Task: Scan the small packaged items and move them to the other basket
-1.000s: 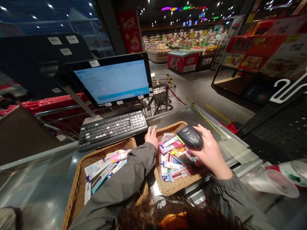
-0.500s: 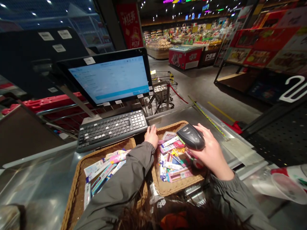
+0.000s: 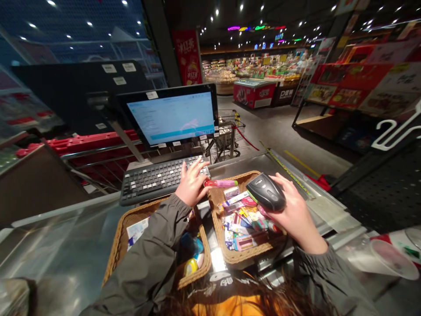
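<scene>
My right hand (image 3: 292,206) grips a black handheld barcode scanner (image 3: 266,192) above the right wicker basket (image 3: 226,256). My left hand (image 3: 192,182) is over the right end of the black keyboard (image 3: 154,180), its forefingers stretched toward the keys. Between its thumb and palm sits the red end of a slim pink tube-shaped item (image 3: 222,183), which points right across the basket's far rim. Small packaged goods (image 3: 241,226) fill the right basket. The left wicker basket (image 3: 113,252) holds more packets, partly hidden by my left sleeve.
A monitor (image 3: 174,116) with a lit screen stands behind the keyboard. The metal counter (image 3: 75,259) runs beneath the baskets. Clear plastic cups (image 3: 391,259) are at the right, a shopping cart (image 3: 226,136) beyond the counter, and a white hanger (image 3: 388,136) at the right edge.
My left hand has lifted from the right basket's far left corner to the keyboard, bringing the pink tube-shaped item with it. The right hand still holds the scanner. The view has tilted upward.
</scene>
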Action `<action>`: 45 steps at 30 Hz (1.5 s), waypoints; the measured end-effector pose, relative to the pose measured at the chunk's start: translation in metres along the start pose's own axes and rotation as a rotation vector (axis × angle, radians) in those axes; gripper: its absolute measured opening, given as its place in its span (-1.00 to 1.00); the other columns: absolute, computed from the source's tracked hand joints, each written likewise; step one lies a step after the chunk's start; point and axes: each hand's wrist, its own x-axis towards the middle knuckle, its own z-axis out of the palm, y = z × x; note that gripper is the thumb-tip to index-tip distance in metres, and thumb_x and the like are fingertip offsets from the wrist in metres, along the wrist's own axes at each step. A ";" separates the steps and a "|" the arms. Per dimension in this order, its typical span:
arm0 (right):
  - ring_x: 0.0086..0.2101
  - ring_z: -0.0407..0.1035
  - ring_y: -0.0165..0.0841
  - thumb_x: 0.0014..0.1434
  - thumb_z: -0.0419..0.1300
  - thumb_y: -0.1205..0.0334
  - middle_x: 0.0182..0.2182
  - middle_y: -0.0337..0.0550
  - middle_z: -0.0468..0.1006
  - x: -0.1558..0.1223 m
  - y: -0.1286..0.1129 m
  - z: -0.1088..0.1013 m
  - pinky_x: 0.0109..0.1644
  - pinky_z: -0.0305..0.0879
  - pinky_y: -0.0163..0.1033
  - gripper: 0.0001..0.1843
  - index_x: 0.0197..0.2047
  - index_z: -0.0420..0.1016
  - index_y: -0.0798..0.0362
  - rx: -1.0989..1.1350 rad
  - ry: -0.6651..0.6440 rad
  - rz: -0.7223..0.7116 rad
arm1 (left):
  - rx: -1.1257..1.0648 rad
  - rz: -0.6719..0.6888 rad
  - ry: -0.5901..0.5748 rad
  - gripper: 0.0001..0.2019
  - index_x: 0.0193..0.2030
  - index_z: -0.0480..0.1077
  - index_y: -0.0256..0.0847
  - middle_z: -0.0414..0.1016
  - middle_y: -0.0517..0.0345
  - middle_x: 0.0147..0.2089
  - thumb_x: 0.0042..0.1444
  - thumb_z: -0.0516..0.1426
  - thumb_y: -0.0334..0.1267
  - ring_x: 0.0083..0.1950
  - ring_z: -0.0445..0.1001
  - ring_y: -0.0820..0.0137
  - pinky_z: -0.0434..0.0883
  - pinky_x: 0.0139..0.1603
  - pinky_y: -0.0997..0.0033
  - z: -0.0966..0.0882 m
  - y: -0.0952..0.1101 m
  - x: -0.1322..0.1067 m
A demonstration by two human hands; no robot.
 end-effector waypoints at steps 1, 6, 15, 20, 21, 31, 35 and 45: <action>0.25 0.19 0.10 0.05 0.33 0.01 0.09 0.10 0.45 -0.001 -0.003 0.000 0.30 0.09 0.33 -0.58 -0.05 0.45 -0.01 -0.006 -0.003 -0.012 | 0.026 0.026 0.048 -0.84 -0.22 0.47 -0.19 0.34 -0.13 0.31 0.24 0.13 -0.17 0.47 0.05 0.00 -0.19 0.39 -0.43 -0.008 -0.001 -0.005; 0.27 0.17 0.10 0.10 0.28 0.00 0.12 0.11 0.44 -0.005 -0.020 0.003 0.31 0.02 0.37 -0.56 0.01 0.44 0.00 -0.032 -0.030 -0.058 | 0.158 0.148 0.236 -0.92 -0.19 0.44 -0.15 0.41 -0.02 0.28 0.28 0.11 -0.29 0.46 0.11 0.17 -0.27 0.47 -0.24 -0.039 -0.006 -0.030; 0.28 0.15 0.05 0.14 0.24 0.04 0.15 0.08 0.41 -0.011 -0.060 0.012 0.36 -0.04 0.34 -0.52 0.11 0.39 -0.02 -0.030 -0.089 -0.090 | 0.232 0.118 0.345 -0.95 -0.18 0.47 -0.01 0.51 0.20 0.19 0.24 0.19 -0.27 0.41 0.23 0.24 -0.24 0.50 -0.16 -0.069 -0.016 -0.078; 0.28 0.13 0.08 0.14 0.22 0.06 0.16 0.13 0.39 -0.011 -0.083 0.020 0.35 -0.04 0.36 -0.59 0.04 0.44 0.01 -0.019 -0.105 -0.155 | 0.243 0.167 0.474 -0.87 -0.15 0.48 0.05 0.50 0.27 0.21 0.22 0.18 -0.31 0.41 0.23 0.24 -0.32 0.50 -0.18 -0.089 -0.031 -0.100; 0.28 0.13 0.09 0.14 0.22 0.06 0.16 0.13 0.39 -0.010 -0.089 0.021 0.34 -0.03 0.38 -0.60 0.03 0.46 0.02 -0.016 -0.103 -0.169 | 0.264 0.176 0.492 -0.86 -0.13 0.47 0.06 0.49 0.27 0.21 0.22 0.18 -0.31 0.41 0.22 0.24 -0.31 0.50 -0.18 -0.092 -0.034 -0.104; 0.28 0.12 0.11 0.10 0.26 0.14 0.15 0.14 0.41 -0.003 -0.131 0.040 0.30 0.09 0.35 -0.55 0.07 0.44 0.05 0.013 -0.109 -0.277 | 0.332 0.137 0.545 -0.85 -0.15 0.48 0.07 0.48 0.28 0.22 0.20 0.22 -0.31 0.43 0.17 0.26 -0.22 0.50 -0.17 -0.114 -0.053 -0.141; 0.30 0.09 0.09 0.11 0.24 0.15 0.16 0.11 0.40 -0.004 -0.139 0.046 0.30 0.08 0.35 -0.55 0.08 0.43 0.01 0.010 -0.134 -0.277 | 0.307 0.081 0.505 -0.84 -0.11 0.50 0.11 0.47 0.27 0.23 0.23 0.17 -0.28 0.41 0.21 0.23 -0.28 0.50 -0.18 -0.119 -0.059 -0.152; 0.29 0.11 0.09 0.12 0.23 0.11 0.17 0.11 0.40 -0.008 -0.152 0.055 0.31 0.04 0.35 -0.61 0.01 0.48 0.03 -0.001 -0.146 -0.259 | 0.302 0.032 0.484 -0.83 -0.08 0.51 0.11 0.45 0.22 0.25 0.23 0.19 -0.25 0.37 0.29 0.22 -0.24 0.49 -0.15 -0.118 -0.072 -0.170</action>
